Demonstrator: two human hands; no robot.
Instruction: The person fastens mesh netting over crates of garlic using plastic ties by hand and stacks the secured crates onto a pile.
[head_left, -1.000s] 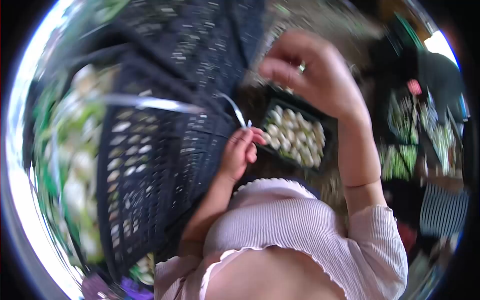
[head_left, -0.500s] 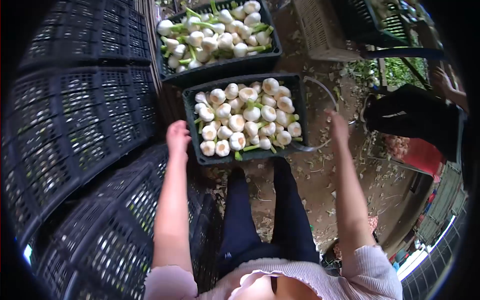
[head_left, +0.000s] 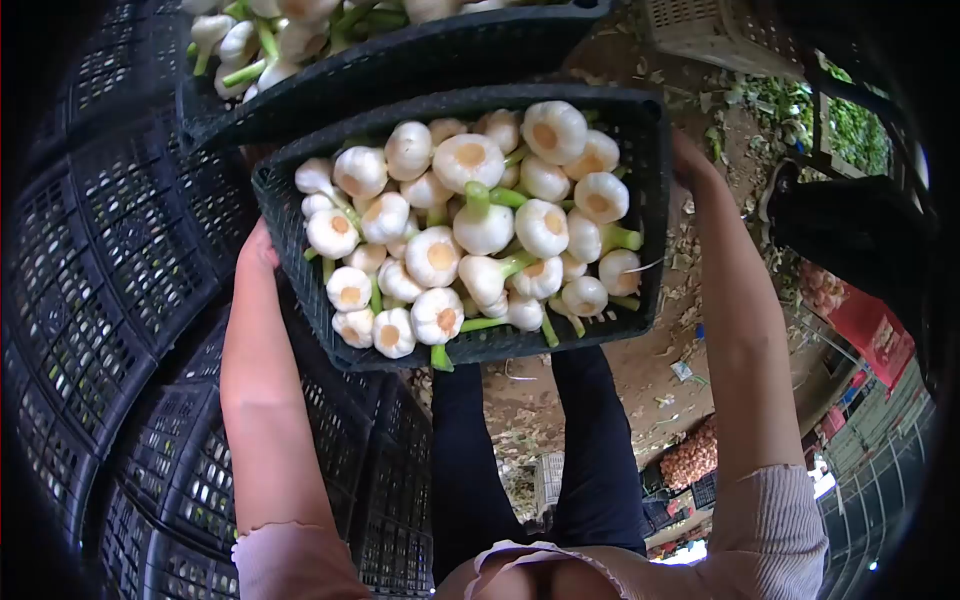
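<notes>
A dark green crate full of white garlic bulbs with short green stems is held up in front of my body, slightly tilted. At its left side is my left hand, closed on the crate's edge, with most fingers hidden behind the wall. My right hand holds the opposite end, its fingertips hidden by the crate. A thin pale strip sticks out over the right rim.
Behind it stands another dark crate of garlic. Stacked black crates line the left. On the right are a pale crate, a person's dark-clothed leg and a red container. Peelings litter the brown floor.
Both hands have come onto the crate's ends, and the crate is closer and larger than before. The pale looped strap is no longer in my right hand's view.
</notes>
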